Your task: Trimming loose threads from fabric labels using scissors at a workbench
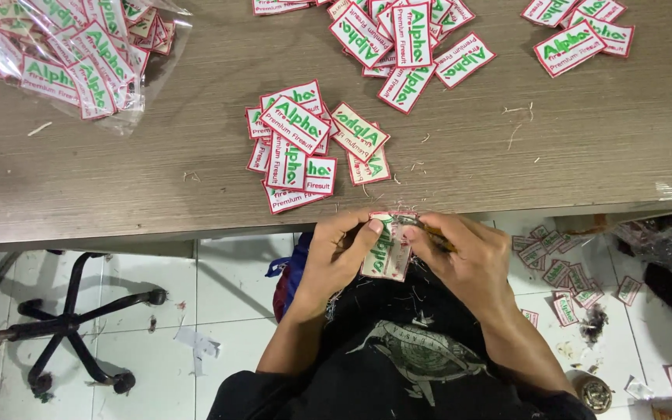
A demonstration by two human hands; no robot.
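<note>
At lower centre, the left hand (336, 257) pinches a white rectangular embroidered patch with green lettering (386, 247) while the right hand (464, 260), pinching a small, mostly hidden tool (437, 237), seems mid-trim, and should next work carefully round the edge.

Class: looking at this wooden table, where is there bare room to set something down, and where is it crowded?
Free: the wooden table's right side, below the top-right patches, and the left strip between the clear plastic bag of patches and the central pile of red-edged white cloth patches. Crowded: the top-centre heap and the front edge, where both hands grip one patch.
</note>
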